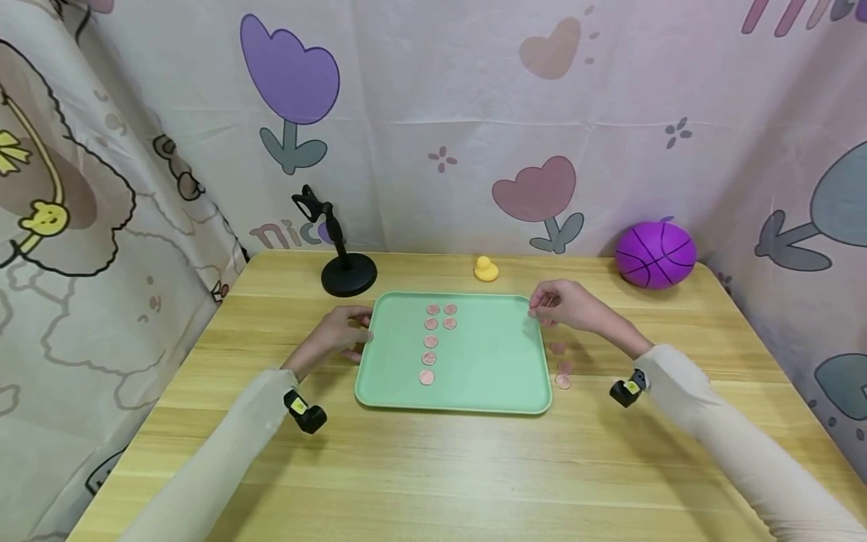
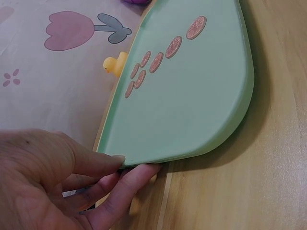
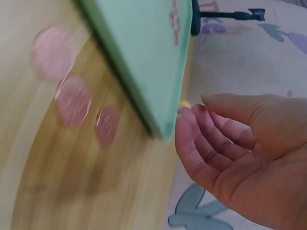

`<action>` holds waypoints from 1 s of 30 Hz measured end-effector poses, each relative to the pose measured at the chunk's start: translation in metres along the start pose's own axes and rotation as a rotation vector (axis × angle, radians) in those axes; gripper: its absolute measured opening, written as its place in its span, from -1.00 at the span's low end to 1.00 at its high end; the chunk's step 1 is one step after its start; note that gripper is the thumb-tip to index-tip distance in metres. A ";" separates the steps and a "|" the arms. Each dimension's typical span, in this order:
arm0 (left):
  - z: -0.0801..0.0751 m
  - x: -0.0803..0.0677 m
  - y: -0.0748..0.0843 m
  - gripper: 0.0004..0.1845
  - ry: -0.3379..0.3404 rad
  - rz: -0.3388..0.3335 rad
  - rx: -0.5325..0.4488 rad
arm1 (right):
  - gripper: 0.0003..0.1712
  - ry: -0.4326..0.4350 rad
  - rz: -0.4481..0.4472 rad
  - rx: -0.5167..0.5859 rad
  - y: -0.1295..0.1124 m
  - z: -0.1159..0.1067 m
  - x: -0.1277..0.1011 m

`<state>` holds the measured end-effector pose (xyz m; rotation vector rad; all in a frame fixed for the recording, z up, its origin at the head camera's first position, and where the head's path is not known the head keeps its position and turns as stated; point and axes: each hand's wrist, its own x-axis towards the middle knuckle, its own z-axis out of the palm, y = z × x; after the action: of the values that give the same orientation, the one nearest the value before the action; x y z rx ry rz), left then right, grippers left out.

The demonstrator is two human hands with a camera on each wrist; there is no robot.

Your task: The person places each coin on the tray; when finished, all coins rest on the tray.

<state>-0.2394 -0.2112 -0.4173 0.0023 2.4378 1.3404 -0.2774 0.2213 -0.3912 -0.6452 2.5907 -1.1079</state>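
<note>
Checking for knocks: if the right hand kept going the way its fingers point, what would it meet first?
Probably the far right corner of the green tray: the right hand has its fingertips right beside that edge; whether they already touch is unclear.

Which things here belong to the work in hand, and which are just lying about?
In the work: green tray; coins on it; coins beside it; left hand; right hand.
Lying about: yellow duck; purple ball; black stand.

sleeves (image 1: 223, 452): long, cream | wrist cameras (image 1: 305, 412): black, yellow-marked
</note>
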 end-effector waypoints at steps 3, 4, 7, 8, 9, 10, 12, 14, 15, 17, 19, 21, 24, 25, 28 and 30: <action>0.000 -0.001 0.001 -0.40 -0.002 0.007 -0.007 | -0.93 -0.004 -0.002 -0.032 0.007 -0.006 -0.010; 0.000 -0.001 0.001 -0.40 -0.001 0.010 -0.012 | -0.94 -0.008 -0.004 -0.054 0.009 -0.007 -0.013; 0.000 -0.001 0.000 -0.40 -0.003 0.024 -0.022 | -0.93 -0.029 -0.028 -0.114 0.015 -0.010 -0.023; 0.000 0.000 0.000 -0.40 -0.003 0.025 -0.026 | -0.92 -0.039 -0.036 -0.125 0.018 -0.010 -0.026; 0.000 0.000 0.000 -0.41 -0.004 0.026 -0.028 | -0.91 -0.051 -0.045 -0.133 0.020 -0.010 -0.028; 0.000 0.000 0.000 -0.41 -0.005 0.027 -0.029 | -0.89 -0.064 -0.048 -0.135 0.023 -0.009 -0.030; 0.000 0.000 0.000 -0.41 -0.007 0.026 -0.028 | -0.85 -0.092 -0.050 -0.115 0.028 -0.007 -0.034; 0.000 0.000 0.000 -0.41 -0.008 0.023 -0.028 | -0.81 -0.107 -0.038 -0.100 0.033 -0.005 -0.037; 0.000 0.000 -0.001 -0.41 -0.009 0.022 -0.028 | -0.78 -0.111 -0.038 -0.094 0.035 -0.004 -0.038; 0.000 0.000 -0.001 -0.41 -0.008 0.021 -0.027 | -0.73 -0.104 -0.031 -0.088 0.038 -0.001 -0.039; 0.000 0.000 -0.001 -0.41 -0.007 0.019 -0.028 | -0.72 -0.091 -0.031 -0.089 0.041 0.002 -0.040; 0.000 0.000 -0.001 -0.41 -0.005 0.018 -0.027 | -0.73 -0.077 -0.034 -0.090 0.043 0.004 -0.041; 0.000 0.000 -0.001 -0.41 -0.006 0.018 -0.028 | -0.78 -0.052 -0.047 -0.104 0.046 0.008 -0.042; 0.000 0.000 -0.001 -0.41 -0.006 0.019 -0.029 | -0.80 -0.043 -0.053 -0.108 0.047 0.009 -0.042; 0.000 0.000 -0.001 -0.41 -0.005 0.022 -0.030 | -0.84 -0.020 -0.066 -0.116 0.047 0.010 -0.043; 0.000 0.000 0.000 -0.41 -0.005 0.021 -0.029 | -0.85 -0.009 -0.065 -0.124 0.046 0.011 -0.043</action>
<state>-0.2391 -0.2110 -0.4176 0.0241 2.4211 1.3828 -0.2493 0.2635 -0.4297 -0.7651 2.6646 -0.9662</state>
